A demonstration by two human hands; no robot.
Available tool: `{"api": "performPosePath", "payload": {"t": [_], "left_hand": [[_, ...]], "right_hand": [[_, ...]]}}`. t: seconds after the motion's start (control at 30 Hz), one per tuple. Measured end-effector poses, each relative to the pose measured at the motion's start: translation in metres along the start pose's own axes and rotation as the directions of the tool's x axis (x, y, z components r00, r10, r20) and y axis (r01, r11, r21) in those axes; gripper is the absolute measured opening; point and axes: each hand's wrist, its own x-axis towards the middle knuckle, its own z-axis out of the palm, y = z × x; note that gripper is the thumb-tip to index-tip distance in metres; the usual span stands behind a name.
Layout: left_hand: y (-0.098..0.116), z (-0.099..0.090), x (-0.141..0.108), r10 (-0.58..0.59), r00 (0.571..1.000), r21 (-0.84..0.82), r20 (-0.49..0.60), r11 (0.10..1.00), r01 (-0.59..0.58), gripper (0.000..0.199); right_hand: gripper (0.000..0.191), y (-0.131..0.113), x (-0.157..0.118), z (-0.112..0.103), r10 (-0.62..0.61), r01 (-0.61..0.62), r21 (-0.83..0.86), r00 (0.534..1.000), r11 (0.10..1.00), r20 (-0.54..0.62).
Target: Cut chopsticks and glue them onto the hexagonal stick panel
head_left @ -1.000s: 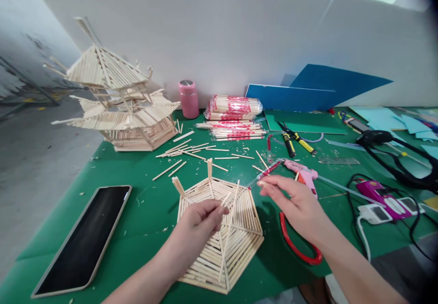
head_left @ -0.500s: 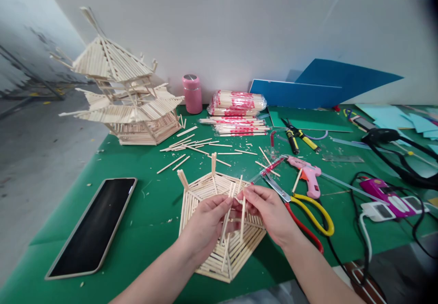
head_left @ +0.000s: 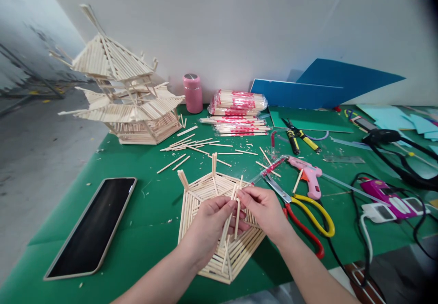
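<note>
Both my hands are above a hexagonal stick base [head_left: 191, 203] made of rows of thin wooden sticks, with short upright stick bundles at its far corners. My left hand [head_left: 214, 222] pinches a few wooden sticks [head_left: 226, 231] held together, slanting over the base. Between the thumb and fingers of my right hand [head_left: 262, 208] is a single wooden stick [head_left: 237, 222], its upper end close beside the left hand's sticks. The fingertips of both hands nearly meet, and whether the sticks touch I cannot tell. My hands hide part of the base's middle.
A stick pagoda [head_left: 137, 112] stands back left, near a pink flask [head_left: 193, 94] and packs of sticks [head_left: 237, 103]. Loose sticks [head_left: 188, 145] lie ahead. Scissors [head_left: 313, 212], a pink glue gun [head_left: 308, 171] and pliers [head_left: 299, 137] are at right; a phone [head_left: 94, 226] is at left.
My right hand has moved slightly left, bringing its stick closer to the sticks in my left hand. The left hand has barely shifted.
</note>
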Motion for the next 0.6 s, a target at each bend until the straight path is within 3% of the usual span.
{"api": "performPosePath", "payload": {"t": [0.13, 0.27, 0.37, 0.5, 0.6], "left_hand": [[0.000, -0.001, 0.001, 0.005, 0.999, -0.005, -0.035, 1.000, -0.005, 0.013], [0.003, -0.006, 0.000, 0.050, 0.987, -0.026, -0.153, 0.998, -0.055, 0.014], [0.005, -0.012, -0.005, 0.044, 0.984, -0.061, -0.172, 0.997, -0.055, 0.016], [0.002, -0.016, -0.013, 0.038, 0.985, -0.090, -0.170, 0.995, -0.054, 0.013], [-0.001, -0.015, -0.016, 0.061, 0.984, -0.060, -0.168, 0.996, -0.072, 0.013]], "right_hand": [[0.031, 0.000, 0.000, -0.002, -0.027, 0.026, -0.031, 0.999, 0.999, -0.035], [0.021, 0.004, 0.013, -0.016, -0.083, 0.067, -0.076, 0.970, 0.995, -0.227], [0.023, 0.014, 0.034, -0.027, -0.127, 0.088, -0.128, 0.932, 0.988, -0.341], [0.026, 0.028, 0.060, -0.032, -0.166, 0.088, -0.256, 0.940, 0.963, -0.298], [0.027, 0.029, 0.065, -0.035, -0.222, 0.100, -0.423, 0.942, 0.901, -0.250]]}}
